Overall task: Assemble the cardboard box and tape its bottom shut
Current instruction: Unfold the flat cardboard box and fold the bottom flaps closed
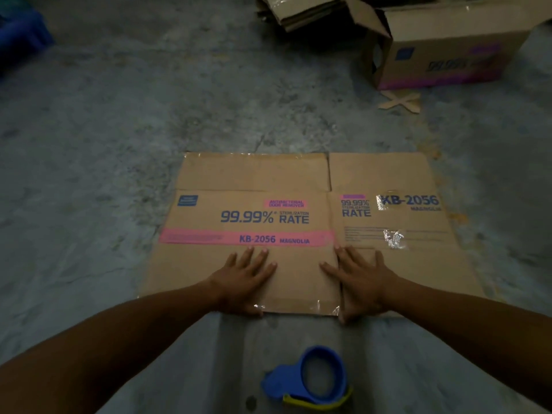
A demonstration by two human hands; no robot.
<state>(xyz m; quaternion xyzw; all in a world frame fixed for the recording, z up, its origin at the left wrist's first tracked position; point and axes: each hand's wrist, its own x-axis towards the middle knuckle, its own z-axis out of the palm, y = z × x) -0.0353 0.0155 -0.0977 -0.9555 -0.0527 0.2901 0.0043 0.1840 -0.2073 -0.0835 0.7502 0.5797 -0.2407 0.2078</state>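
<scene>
A blue tape dispenser is seen nearest the camera, resting on the concrete floor between the two forearms and untouched; just beyond it the flattened cardboard box is laid flat on the floor, printed side up, with its near flaps towards the person. The left hand is spread palm-down on the near flap of the wide panel, fingers straight and nothing gripped; the right hand is pressed flat likewise on the neighbouring flap, its thumb lying across the slit between the two flaps.

The box is judged to be not yet opened, so the step in hand appears to be the raising of the flat sheet into a tube; this would best be done by getting fingertips under the near edge, lifting one layer away from the other, and squaring the corners along the existing creases before any flap is folded; old clear tape left on the near edge should be kept from snagging.

A standing open carton and a stack of flattened cardboard are cut off at the top edge; the small print is blurred; the underside of the box is hidden.
</scene>
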